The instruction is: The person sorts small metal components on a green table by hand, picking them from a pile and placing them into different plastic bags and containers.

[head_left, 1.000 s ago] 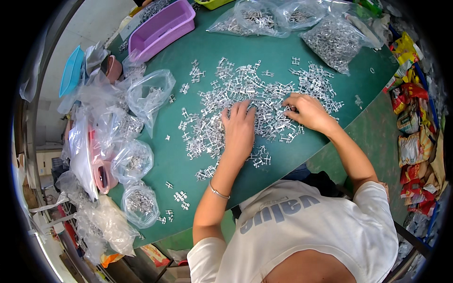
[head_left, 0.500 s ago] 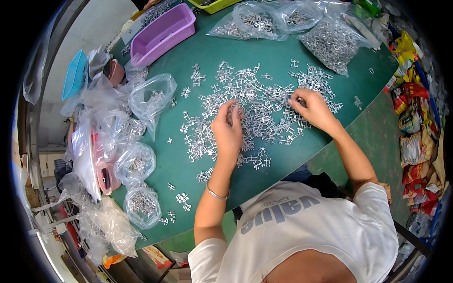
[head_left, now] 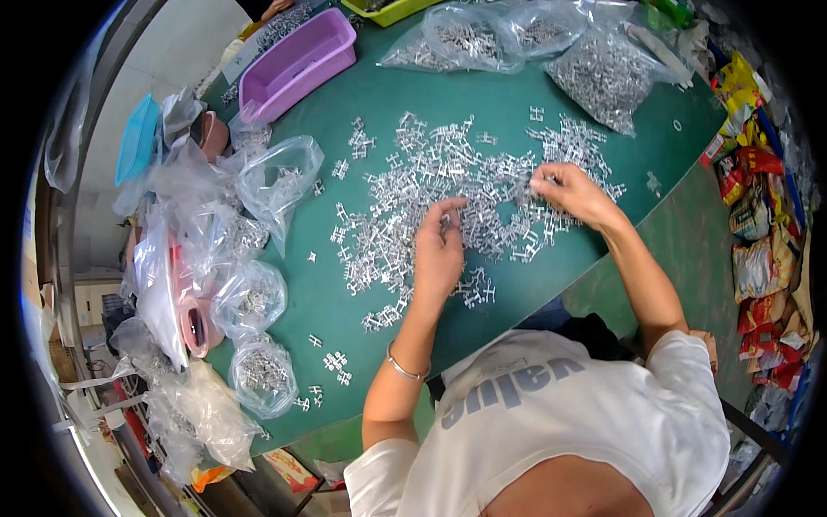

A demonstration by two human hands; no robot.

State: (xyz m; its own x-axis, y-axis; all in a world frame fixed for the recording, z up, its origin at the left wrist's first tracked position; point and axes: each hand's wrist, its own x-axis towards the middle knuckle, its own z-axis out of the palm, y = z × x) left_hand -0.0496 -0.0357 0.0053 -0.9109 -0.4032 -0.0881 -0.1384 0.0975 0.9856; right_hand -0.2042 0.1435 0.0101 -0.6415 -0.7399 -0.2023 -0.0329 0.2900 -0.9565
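A spread pile of small silvery metal pieces (head_left: 379, 250), each with short prongs, lies loose on the green table (head_left: 345, 112). My left hand (head_left: 441, 258) hovers at the middle of the pile, its fingers curved and apart from the thumb. Whether any piece rests in its palm is hidden. On the right side of the pile, my right hand (head_left: 573, 191) has thumb and fingers pinched together close to the pieces. What sits between those fingertips is too small to make out. A few pieces (head_left: 336, 362) lie apart from the pile, toward the near left.
Clear bags of metal pieces (head_left: 603, 82) line the far edge, next to a purple bin (head_left: 301, 65). More plastic bags (head_left: 263, 370) and a pink container (head_left: 200, 327) crowd the left edge. Colourful packages (head_left: 758, 250) stand beyond the table's right edge.
My left hand has shifted right and slightly nearer over the pile, its fingers now spread more to the right. My right hand has barely moved and remains pinched.
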